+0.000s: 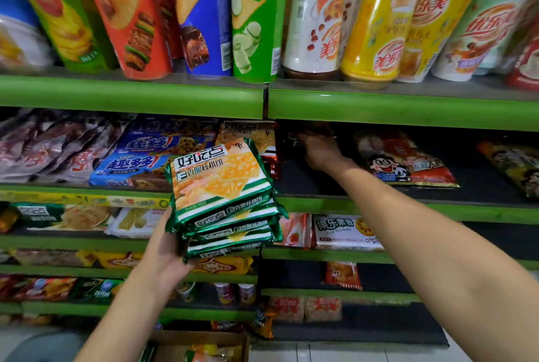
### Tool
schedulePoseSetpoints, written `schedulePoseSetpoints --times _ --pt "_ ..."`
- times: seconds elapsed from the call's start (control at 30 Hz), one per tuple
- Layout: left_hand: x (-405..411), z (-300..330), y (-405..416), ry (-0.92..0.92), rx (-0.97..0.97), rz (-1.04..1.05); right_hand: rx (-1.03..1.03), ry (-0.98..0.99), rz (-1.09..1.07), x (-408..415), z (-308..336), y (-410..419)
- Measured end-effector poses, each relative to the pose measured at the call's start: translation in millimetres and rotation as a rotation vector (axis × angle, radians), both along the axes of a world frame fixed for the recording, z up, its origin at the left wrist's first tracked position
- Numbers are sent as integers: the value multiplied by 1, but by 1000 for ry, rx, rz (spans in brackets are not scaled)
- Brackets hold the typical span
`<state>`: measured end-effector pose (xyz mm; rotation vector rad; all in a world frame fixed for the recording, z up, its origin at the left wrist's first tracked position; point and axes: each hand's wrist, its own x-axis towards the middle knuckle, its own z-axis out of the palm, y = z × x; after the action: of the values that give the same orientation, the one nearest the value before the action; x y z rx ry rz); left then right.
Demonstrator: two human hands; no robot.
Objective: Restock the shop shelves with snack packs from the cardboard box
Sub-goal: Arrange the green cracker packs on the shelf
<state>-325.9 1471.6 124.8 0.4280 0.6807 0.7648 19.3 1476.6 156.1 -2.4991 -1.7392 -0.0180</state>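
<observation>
My left hand (167, 248) grips a stack of several green-and-orange cracker packs (221, 186) from below, held up in front of the second shelf. My right hand (316, 148) reaches deep into that shelf, just right of the metal divider, and its fingers curl on a dark red pack (272, 163) in shadow there. More packs of the same cracker (248, 132) lie on the shelf behind the stack. The open cardboard box (201, 347) sits on the floor at the bottom edge, with orange packs inside.
Chip tubes (198, 11) and milk-tea cups (376, 23) line the top shelf. Green shelf edges (408, 112) run across. Blue cookie bags (140, 157) lie to the left, and a red cartoon bag (408, 163) to the right on a dark shelf mat. Lower shelves hold assorted snacks.
</observation>
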Motion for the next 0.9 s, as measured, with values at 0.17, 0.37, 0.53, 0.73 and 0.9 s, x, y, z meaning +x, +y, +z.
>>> schedulePoseSetpoints --times 0.17,0.37,0.53,0.73,0.9 --pt "1 4 -2 -33 19 -12 6 47 -46 6 -6 17" --pt "1 -3 -1 6 -52 1 276 430 -96 -22 10 5" --pt "0 -6 3 115 -57 7 483 1003 -136 -104 37 -55" --pt "-2 -7 -2 199 77 -50 190 1096 3 -152 51 -110" --pt "-2 0 -7 239 240 -118 329 1316 -41 -153 42 -135"
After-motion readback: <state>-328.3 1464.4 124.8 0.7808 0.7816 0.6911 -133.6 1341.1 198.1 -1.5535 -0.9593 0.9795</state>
